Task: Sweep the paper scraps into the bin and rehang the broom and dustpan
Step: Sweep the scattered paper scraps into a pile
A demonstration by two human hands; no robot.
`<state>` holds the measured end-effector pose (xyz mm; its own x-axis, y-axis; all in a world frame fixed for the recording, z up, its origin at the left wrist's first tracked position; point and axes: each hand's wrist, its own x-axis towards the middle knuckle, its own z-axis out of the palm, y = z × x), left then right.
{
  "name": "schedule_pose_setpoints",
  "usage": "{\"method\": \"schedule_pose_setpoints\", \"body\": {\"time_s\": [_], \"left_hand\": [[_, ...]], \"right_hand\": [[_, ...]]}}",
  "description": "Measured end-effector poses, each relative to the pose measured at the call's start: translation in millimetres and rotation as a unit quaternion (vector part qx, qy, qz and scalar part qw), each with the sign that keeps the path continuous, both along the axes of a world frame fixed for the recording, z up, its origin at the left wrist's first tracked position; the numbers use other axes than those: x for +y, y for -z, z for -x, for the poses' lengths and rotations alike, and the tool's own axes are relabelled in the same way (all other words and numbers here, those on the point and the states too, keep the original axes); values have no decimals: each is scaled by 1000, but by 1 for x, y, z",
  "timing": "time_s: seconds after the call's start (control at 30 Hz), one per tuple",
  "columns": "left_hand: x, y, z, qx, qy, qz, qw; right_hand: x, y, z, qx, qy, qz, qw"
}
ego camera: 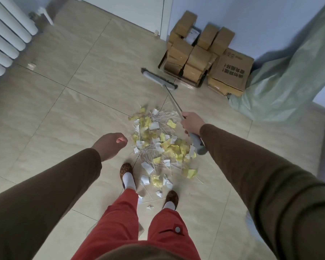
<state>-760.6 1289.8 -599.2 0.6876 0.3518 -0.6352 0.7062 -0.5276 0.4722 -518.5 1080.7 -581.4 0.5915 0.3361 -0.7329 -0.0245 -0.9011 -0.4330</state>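
Stack of brown cardboard boxes (201,59) against the far wall, sitting partly in a clear tray (184,82). Pale green plastic sheet (287,76) draped just right of the boxes, down to the beige tiled floor (64,102). White radiator (6,40) at far left, white door (139,14) at top centre.

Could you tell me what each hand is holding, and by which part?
The right hand grips the broom near its handle's upper end; the left hand holds nothing.

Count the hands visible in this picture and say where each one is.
2: the left hand hangs free beside the paper scraps; the right hand grips the broom handle.
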Motion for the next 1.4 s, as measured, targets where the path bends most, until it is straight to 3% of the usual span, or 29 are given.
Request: {"method": "schedule_pose_setpoints", "body": {"time_s": [0.1, 0.2, 0.33, 0.47, 0.67, 0.83, 1.13, 1.23, 1.4], "left_hand": [[-13, 9, 6, 3, 2, -6, 1000], [-32, 14, 13, 14, 0, -11, 1000], [-68, 13, 16, 20, 5, -6, 1000], [-111, 6, 12, 14, 10, 4, 1000], [-163, -12, 11, -1, 22, 6, 1000], [-171, -27, 29, 10, -3, 3, 1000], [-158, -12, 68, 12, -55, -7, 998], [-158, -4, 90, 23, -69, 3, 997], [-156, 3, 131, 34, -77, 26, 996]], "right_hand": [[-17, 33, -7, -34, -80, 83, 993], [-65, 43, 15, -25, -98, 93, 991], [-157, 23, 70, 28, -80, 82, 993], [-238, -22, 107, 108, 23, 39, 993], [-312, -76, 141, 90, 43, -7, 995], [-261, -76, 115, 43, 14, -42, 998], [-80, 24, 58, -4, -154, 4, 988], [-77, 37, 79, -3, -222, 34, 974], [-149, 32, 105, -12, -366, 111, 924]]}}
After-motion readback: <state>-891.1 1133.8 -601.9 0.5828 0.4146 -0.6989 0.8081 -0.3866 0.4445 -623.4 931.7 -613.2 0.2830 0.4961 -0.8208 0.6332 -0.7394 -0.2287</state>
